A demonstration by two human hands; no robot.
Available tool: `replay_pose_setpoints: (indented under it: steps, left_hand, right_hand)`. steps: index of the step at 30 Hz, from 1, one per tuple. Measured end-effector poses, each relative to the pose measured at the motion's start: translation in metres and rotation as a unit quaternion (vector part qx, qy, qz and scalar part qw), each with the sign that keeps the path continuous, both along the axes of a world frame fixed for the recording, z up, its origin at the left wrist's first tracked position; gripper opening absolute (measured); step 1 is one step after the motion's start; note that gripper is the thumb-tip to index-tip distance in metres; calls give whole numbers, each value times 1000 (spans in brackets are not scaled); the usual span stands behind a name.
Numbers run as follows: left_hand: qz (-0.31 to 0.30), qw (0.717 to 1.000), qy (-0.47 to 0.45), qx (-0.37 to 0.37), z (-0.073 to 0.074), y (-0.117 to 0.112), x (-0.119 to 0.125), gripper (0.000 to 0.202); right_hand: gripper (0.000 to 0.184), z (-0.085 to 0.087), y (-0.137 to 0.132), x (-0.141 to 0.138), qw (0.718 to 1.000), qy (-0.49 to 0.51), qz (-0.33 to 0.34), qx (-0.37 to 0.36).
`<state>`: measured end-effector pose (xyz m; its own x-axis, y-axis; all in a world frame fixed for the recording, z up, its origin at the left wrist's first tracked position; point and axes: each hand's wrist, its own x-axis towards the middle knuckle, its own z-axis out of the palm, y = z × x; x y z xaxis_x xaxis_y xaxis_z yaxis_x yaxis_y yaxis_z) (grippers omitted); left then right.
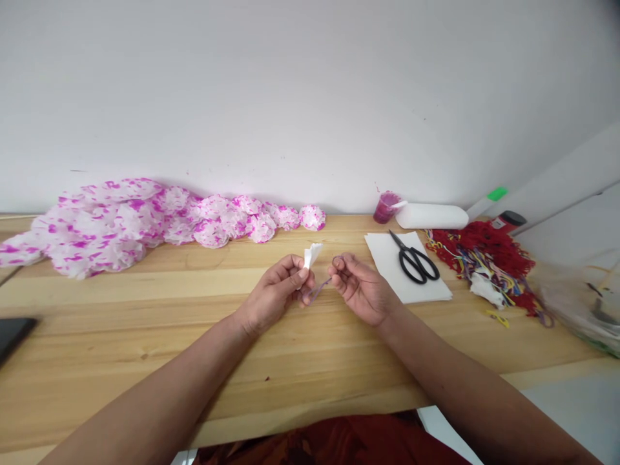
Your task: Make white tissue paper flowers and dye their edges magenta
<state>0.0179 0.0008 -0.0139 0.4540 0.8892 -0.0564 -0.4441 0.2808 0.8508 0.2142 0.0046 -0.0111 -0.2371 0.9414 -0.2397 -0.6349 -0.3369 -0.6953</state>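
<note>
Work position: the left hand point(285, 284) and right hand point(361, 284) are raised over the near-middle part of the desk point(169, 336). The left grip pinches a folded white paper piece point(312, 254) between thumb and fingers. The right grip pinches a purple strand point(320, 292), which spans the gap to the left hand.

Progress: the paper piece is folded narrow; its layers are not opened out. No finished knot is visible; whether the strand encircles the paper is hidden by the fingers. Completed units, judged by appearance, are the pink-spotted paper puffs point(106, 226) along the wall at left. A stack of flat white sheets point(426, 292) remains unfolded.

Surroundings: black-handled scissors point(419, 266) lie on the sheets and obstruct lifting them. Behind stand a stained cup point(386, 208) and a white cylinder point(432, 216) on its side. A tangled yarn heap point(504, 252) lies at right.
</note>
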Motion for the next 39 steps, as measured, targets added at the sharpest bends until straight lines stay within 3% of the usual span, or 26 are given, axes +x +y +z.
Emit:
replay_pose_setpoints:
  steps: [8, 23, 29, 34, 39]
  left_hand:
    - [14, 999, 38, 2, 1, 2, -2, 26]
    - [52, 995, 81, 6, 2, 4, -7, 22]
    - [26, 989, 134, 49, -1, 2, -8, 21]
    - [12, 991, 127, 44, -2, 2, -9, 21]
    - [44, 990, 124, 54, -2, 9, -14, 19]
  right_hand:
    - [17, 11, 3, 5, 996, 4, -62, -56]
    - [24, 14, 3, 10, 995, -87, -56, -1]
    - [22, 16, -1, 13, 991, -126, -49, 6]
    - [23, 16, 1, 19, 991, -121, -45, 19]
    - [25, 15, 7, 25, 993, -90, -61, 36]
